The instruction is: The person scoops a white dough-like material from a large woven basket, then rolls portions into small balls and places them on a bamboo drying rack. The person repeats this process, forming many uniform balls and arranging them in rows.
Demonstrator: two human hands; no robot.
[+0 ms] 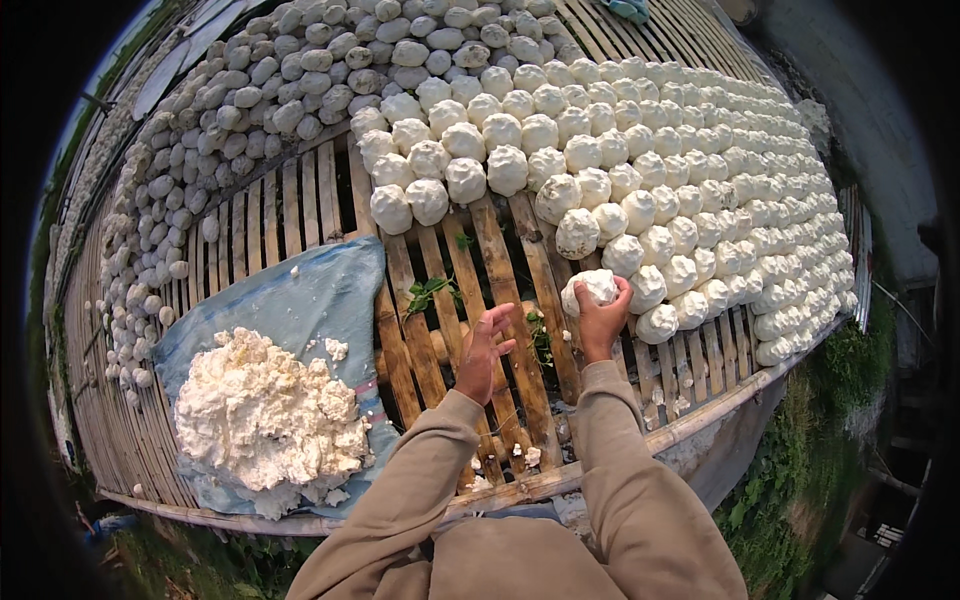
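Note:
My right hand is wrapped round a white lumpy ball at the lower edge of the rows of similar balls laid across the slatted platform. My left hand is open above bare slats, its fingers apart and nothing in them. To its left, a blue cloth carries a large crumbly heap of cream-white paste, with small bits scattered nearby.
Duller, greyish dried lumps cover the upper left of the bamboo platform. Green leaves poke up between the slats. The platform's near edge runs under my forearms; plants grow below at the right.

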